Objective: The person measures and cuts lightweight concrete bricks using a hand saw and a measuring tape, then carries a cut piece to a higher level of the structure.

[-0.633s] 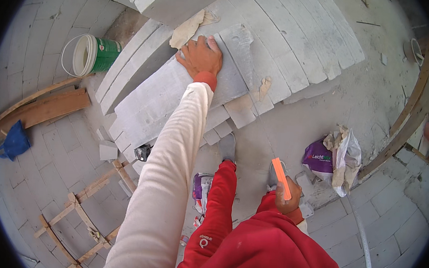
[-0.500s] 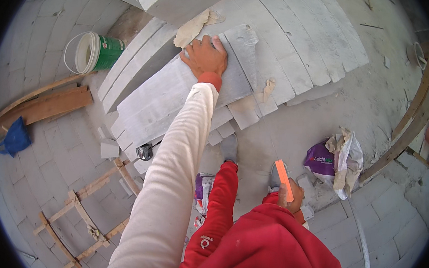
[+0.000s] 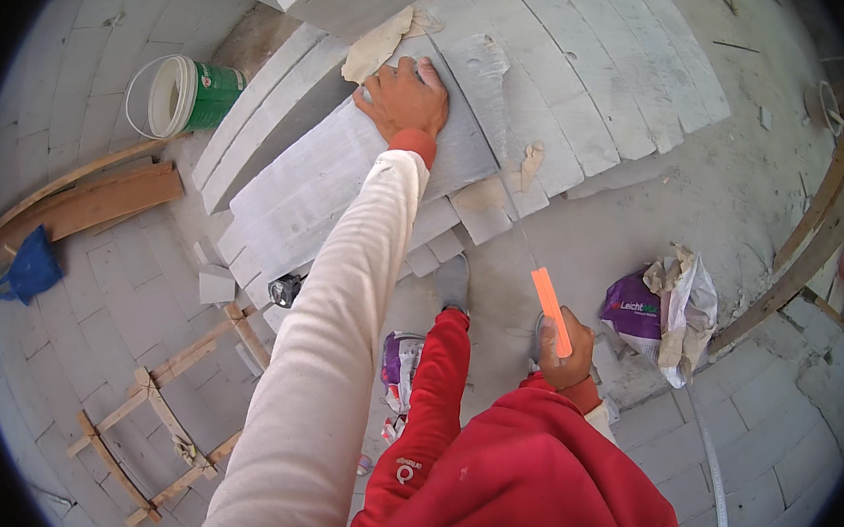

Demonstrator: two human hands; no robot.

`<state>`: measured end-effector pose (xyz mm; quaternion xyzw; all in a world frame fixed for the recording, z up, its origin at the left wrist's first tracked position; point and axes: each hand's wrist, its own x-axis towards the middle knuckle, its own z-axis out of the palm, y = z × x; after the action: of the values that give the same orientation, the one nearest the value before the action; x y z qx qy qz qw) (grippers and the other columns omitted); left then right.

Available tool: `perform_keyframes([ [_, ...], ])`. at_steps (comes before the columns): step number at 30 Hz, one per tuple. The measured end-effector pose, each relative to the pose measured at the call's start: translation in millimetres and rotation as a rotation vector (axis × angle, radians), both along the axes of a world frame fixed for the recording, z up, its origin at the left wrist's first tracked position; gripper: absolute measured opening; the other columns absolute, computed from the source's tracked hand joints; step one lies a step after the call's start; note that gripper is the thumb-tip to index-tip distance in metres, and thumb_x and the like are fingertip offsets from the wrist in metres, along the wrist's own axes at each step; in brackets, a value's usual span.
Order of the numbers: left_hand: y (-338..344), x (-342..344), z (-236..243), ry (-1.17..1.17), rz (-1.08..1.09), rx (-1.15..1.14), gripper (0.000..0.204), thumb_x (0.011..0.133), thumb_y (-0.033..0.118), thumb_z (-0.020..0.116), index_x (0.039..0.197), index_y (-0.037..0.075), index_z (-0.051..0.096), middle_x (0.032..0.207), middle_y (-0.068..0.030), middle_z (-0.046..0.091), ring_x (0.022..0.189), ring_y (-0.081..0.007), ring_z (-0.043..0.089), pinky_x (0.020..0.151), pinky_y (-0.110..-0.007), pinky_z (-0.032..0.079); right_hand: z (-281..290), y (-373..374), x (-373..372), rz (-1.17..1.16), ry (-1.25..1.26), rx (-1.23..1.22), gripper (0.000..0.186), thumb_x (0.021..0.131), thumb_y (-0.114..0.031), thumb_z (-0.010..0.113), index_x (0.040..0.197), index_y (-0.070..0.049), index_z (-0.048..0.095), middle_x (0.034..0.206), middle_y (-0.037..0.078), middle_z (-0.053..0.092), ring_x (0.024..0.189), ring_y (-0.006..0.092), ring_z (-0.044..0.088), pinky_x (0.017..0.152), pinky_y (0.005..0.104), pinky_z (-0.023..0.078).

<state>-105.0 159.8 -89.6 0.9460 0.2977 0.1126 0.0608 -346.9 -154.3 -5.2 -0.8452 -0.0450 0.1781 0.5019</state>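
A light grey building block lies on top of other blocks. My left hand presses down on its far part, fingers bent over the edge. Low on the right, my right hand is closed round the orange handle of a handsaw. The thin saw blade, seen nearly edge-on, runs from the handle up across the block, just right of my left hand, along a cut line. Beyond that line lies the block's narrower end piece. Torn brown paper sits beside my left fingers.
Rows of stacked blocks spread behind. A white and green bucket stands at the left, near wooden boards and a blue cloth-like item. On the floor are a wooden frame, a purple and white bag and a measuring tape.
My right hand and the saw handle have moved forward and slightly left, towards the block. My left hand stays in place on the block.
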Motion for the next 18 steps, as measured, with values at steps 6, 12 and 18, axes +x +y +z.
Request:
perform_keyframes([
  [6, 7.7, -7.2, -6.4, -0.018, 0.01, 0.03, 0.042, 0.103, 0.042, 0.047, 0.114, 0.013, 0.074, 0.116, -0.0124, 0.068, 0.121, -0.0304, 0.054, 0.117, -0.057, 0.023, 6.9, -2.2, -7.0, 0.006, 0.018, 0.011, 0.026, 0.1, -0.025, 0.059, 0.085, -0.004, 0.059, 0.061, 0.013, 0.052, 0.052, 0.0385, 0.055, 0.051, 0.0424, 0.044],
  [12, 1.6, -1.0, 1.8, -0.005, -0.002, -0.027, 0.041, 0.104, 0.042, 0.046, 0.113, 0.013, 0.074, 0.115, -0.0121, 0.068, 0.121, -0.0307, 0.054, 0.117, -0.057, 0.023, 21.8, 3.7, 2.2, -0.045, 0.039, 0.025, 0.026, 0.1, -0.022, 0.058, 0.082, -0.005, 0.056, 0.06, 0.012, 0.052, 0.05, 0.0377, 0.053, 0.051, 0.042, 0.043],
  [18, 9.5, -18.0, -1.3, 0.023, -0.003, -0.018, 0.041, 0.103, 0.042, 0.047, 0.112, 0.013, 0.074, 0.114, -0.0116, 0.068, 0.121, -0.0304, 0.054, 0.116, -0.058, 0.024, 5.8, 16.3, 15.2, 0.039, 0.006, -0.013, 0.027, 0.101, -0.023, 0.056, 0.082, -0.004, 0.056, 0.062, 0.012, 0.053, 0.051, 0.0373, 0.054, 0.05, 0.0416, 0.043],
])
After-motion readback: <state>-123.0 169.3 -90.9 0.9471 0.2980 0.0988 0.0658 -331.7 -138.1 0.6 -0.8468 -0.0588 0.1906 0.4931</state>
